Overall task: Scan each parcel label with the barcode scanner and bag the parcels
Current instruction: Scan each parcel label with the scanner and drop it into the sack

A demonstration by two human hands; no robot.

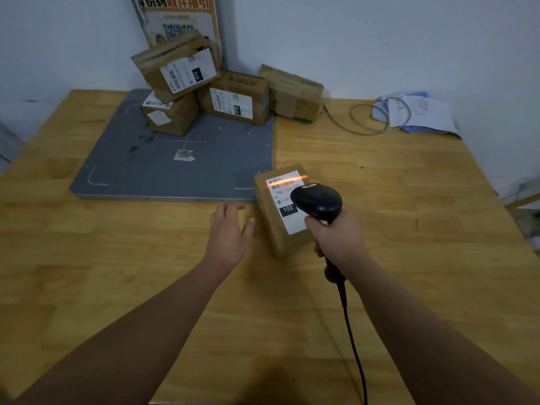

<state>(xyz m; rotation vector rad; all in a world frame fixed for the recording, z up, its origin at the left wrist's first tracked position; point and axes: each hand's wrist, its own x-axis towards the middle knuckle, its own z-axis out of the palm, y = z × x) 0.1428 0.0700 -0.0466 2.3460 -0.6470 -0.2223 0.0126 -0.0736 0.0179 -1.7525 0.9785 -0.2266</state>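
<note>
Two bare forearms point(140, 331) come in from the near edge, and between them a thin black cable point(355, 346) runs over the light wooden desk point(409, 206) up to the right hand point(339, 238). This hand is wrapped firmly round the handle of a black pistol-shaped barcode scanner point(318, 201). The scanner's head points away from the person and down at a small brown cardboard parcel point(271, 226), which lies flat on the desk just past the knuckles. The head hides part of the parcel's white shipping label point(287, 197), printed "102". An orange-red scan line point(287, 180) crosses the barcode at the label's far end.

The left hand point(230, 232) is just left of the parcel, fingers straight and spread, gripping nothing. Its thumb is near the box's side, and I cannot tell whether the palm touches the desk.

Farther out, a flat grey mat point(131, 165) with white corner marks lies on the desk, the parcel at its near right corner. At the mat's far edge are three labelled cardboard boxes point(233, 97), one tilted on top of another, and a fourth plain box point(292, 93) stands just right of them. A printed poster point(181, 16) leans on the wall behind. At far right, a looped grey wire point(368, 118) lies beside loose white papers point(420, 112).
</note>
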